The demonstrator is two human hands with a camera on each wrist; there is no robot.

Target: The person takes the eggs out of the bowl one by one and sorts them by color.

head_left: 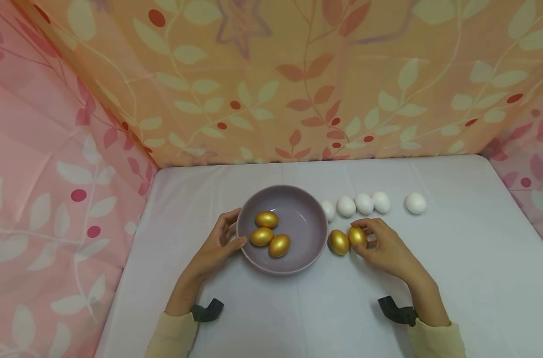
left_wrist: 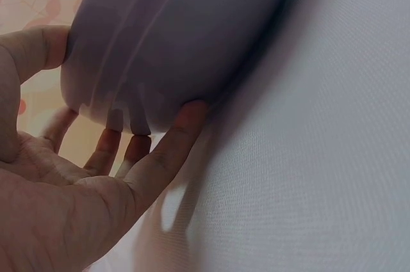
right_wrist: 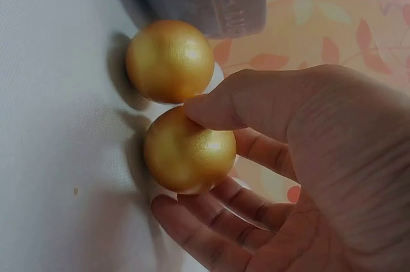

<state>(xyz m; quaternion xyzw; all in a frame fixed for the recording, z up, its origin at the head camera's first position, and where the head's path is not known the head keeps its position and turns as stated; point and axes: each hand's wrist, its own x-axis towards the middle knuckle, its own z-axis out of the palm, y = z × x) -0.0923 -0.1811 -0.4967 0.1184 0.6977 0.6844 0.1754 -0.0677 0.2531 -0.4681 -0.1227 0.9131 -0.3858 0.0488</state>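
Note:
A mauve bowl (head_left: 307, 243) stands on the white table with three golden eggs (head_left: 279, 245) in its left half. My left hand (head_left: 215, 248) holds the bowl by its left side, thumb at the rim; in the left wrist view the fingertips (left_wrist: 192, 115) press its outer wall. To the right of the bowl, my right hand (head_left: 385, 248) grips a golden egg (right_wrist: 189, 150) between thumb and fingers, low at the table. Another golden egg (head_left: 339, 242) lies between that one and the bowl, outside my grasp.
Several white eggs (head_left: 364, 204) lie in a row behind the golden ones, the leftmost partly hidden by the bowl. One white egg (head_left: 416, 203) sits apart to their right. Patterned cloth (head_left: 298, 99) walls the back and both sides of the table.

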